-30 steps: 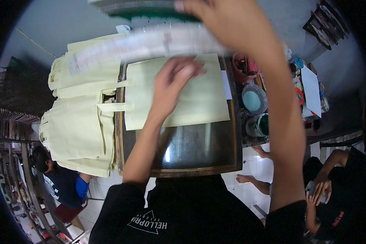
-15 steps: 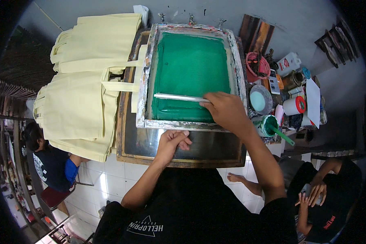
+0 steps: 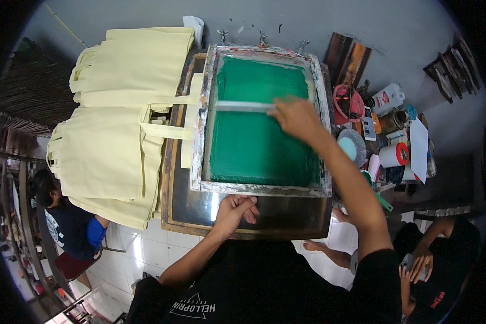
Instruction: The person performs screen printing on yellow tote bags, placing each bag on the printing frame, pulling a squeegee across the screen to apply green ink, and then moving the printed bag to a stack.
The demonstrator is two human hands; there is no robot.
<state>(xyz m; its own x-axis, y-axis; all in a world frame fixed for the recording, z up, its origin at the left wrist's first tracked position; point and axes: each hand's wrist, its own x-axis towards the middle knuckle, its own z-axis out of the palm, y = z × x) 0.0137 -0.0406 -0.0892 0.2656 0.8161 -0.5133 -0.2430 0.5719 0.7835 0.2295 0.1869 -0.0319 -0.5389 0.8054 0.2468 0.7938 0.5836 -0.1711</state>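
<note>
My right hand [image 3: 299, 119], slightly blurred, grips the right end of a long pale squeegee [image 3: 243, 106]. The squeegee lies crosswise over the green ink [image 3: 262, 148] inside a paint-crusted screen printing frame [image 3: 196, 167]. Just below the frame's front edge is my left hand [image 3: 236, 215], its fingers loosely curled and nothing visible in them. The frame rests on a dark, glossy board [image 3: 297, 213] with a wooden rim. Part of a pale yellow bag shows under the frame's left side, its handles [image 3: 170, 132] reaching left.
Stacked pale yellow bags [image 3: 105, 154] fill the left side. Clamps [image 3: 262, 39] stand behind the frame. At right are a pink basket [image 3: 355, 102], a red-lidded tub [image 3: 393, 155] and a bowl [image 3: 351, 147]. One person [image 3: 73, 221] sits left, another [image 3: 437, 264] lower right.
My right hand has pushed the squeegee away from me, from the near part of the screen toward its far half. My left hand stays by the front edge. The whole view has shifted slightly.
</note>
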